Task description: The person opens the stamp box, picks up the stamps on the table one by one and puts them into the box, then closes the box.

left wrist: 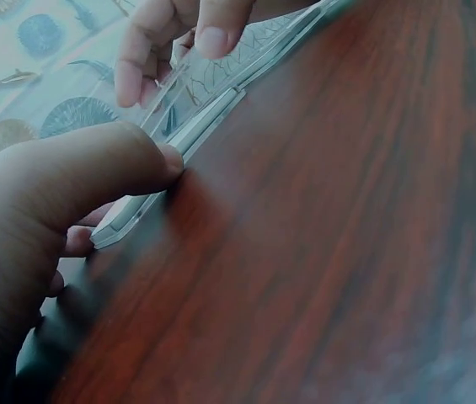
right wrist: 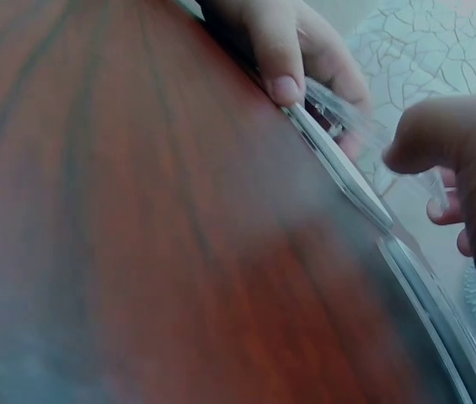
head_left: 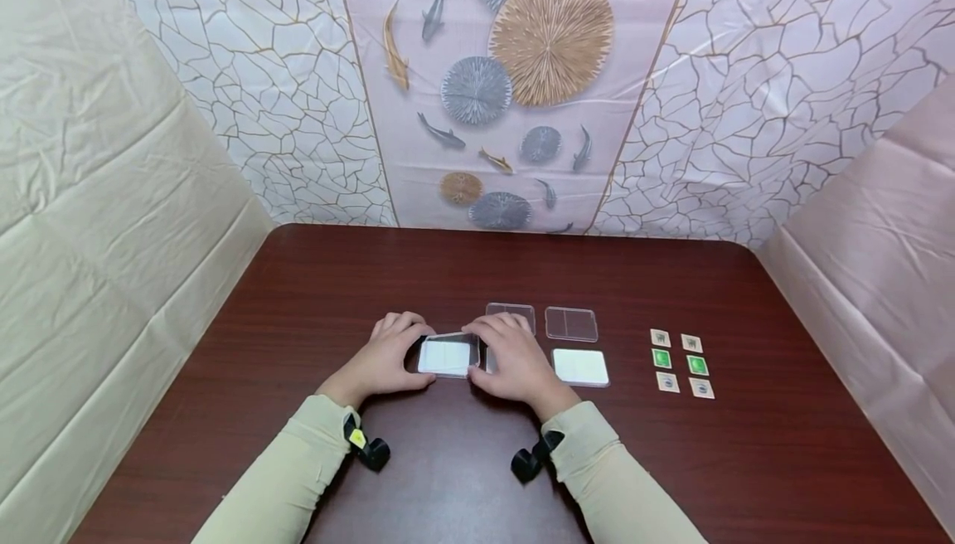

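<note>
A shallow clear plastic case [head_left: 425,368] with white cards [head_left: 445,357] in it lies on the table between the hands. My left hand [head_left: 384,360] grips its left end, thumb on the near side. Over the case a clear plastic lid [right wrist: 351,116] is tilted, its right side raised, as both wrist views show. My right hand [head_left: 515,361] pinches the lid's right side between thumb and fingers. The left hand's fingertips in the right wrist view reach the lid's lower end. Another case under the right hand is mostly hidden.
Right of the right hand lies a case with a white stack [head_left: 580,367]. Behind it is a clear plastic piece [head_left: 570,324], and a similar clear piece [head_left: 510,308] is partly covered by the right hand. Several small square cards, two green [head_left: 661,358], lie farther right.
</note>
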Motion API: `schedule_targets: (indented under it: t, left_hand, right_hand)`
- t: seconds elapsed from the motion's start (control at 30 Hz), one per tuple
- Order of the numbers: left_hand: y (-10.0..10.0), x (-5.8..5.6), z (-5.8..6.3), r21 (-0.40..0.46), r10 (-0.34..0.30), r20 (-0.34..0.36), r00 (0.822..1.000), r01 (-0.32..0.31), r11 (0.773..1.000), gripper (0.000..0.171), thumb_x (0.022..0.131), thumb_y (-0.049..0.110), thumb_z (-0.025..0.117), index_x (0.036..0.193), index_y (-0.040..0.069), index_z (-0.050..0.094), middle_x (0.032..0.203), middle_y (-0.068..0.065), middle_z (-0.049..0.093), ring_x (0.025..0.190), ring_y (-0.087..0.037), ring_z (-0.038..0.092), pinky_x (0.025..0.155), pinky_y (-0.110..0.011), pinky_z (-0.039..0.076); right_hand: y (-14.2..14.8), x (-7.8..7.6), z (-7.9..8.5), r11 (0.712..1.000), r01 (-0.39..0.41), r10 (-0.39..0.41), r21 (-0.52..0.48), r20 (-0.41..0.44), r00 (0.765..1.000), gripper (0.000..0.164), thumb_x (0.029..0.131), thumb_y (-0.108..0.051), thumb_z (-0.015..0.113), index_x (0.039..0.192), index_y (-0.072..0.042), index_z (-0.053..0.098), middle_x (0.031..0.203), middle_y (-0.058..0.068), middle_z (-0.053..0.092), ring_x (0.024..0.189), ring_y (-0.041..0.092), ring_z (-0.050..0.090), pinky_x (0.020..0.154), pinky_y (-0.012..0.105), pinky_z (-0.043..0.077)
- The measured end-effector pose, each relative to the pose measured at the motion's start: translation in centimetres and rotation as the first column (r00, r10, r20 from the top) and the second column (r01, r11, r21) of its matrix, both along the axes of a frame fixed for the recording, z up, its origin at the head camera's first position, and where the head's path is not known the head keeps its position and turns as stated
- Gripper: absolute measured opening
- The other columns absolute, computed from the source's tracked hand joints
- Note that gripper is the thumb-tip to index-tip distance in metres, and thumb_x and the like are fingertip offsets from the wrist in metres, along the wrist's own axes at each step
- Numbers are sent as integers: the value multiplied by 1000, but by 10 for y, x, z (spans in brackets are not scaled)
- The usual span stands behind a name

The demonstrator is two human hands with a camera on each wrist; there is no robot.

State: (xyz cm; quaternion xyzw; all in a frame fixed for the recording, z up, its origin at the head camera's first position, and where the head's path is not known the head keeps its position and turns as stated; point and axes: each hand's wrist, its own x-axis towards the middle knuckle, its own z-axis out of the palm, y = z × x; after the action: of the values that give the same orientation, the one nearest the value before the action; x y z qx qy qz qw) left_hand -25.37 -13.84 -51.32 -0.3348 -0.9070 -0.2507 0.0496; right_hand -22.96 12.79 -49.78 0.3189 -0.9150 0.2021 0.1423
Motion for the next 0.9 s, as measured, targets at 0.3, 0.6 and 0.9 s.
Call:
schedule_targets:
  t: [0.3,0.6,0.9]
  left_hand:
    - [0,1,1,12,1,24,1000,-1,1000,53,72,42,83,115,18,64,124,-2,54,111,-25,44,100,-51,32]
    - [-1,1,2,24,-6,19,1000,6,1000,49,75,42,82,116,20,65,123,-2,54,111,-25,44,100,-52,32]
    - [0,5,5,14,-2,17,1000,2,1000,49,75,40,83,116,20,65,124,-4,51,109,-25,43,98,-52,33]
  right_hand:
    - [8,-9,0,992,42,-45,-117,-23,999,47,79,-32,72,124,-17,68,125,2,64,120,25,54,106,53,34]
    - [5,-19,1,977,197,-189,-88,90,978,44,87,-32,72,128,-18,67,131,4,61,122,27,51,110,53,32]
    - [-12,-29,-1,968,249,-247,1,145,958,41,91,-33,72,130,-22,67,135,0,61,129,27,48,111,55,30]
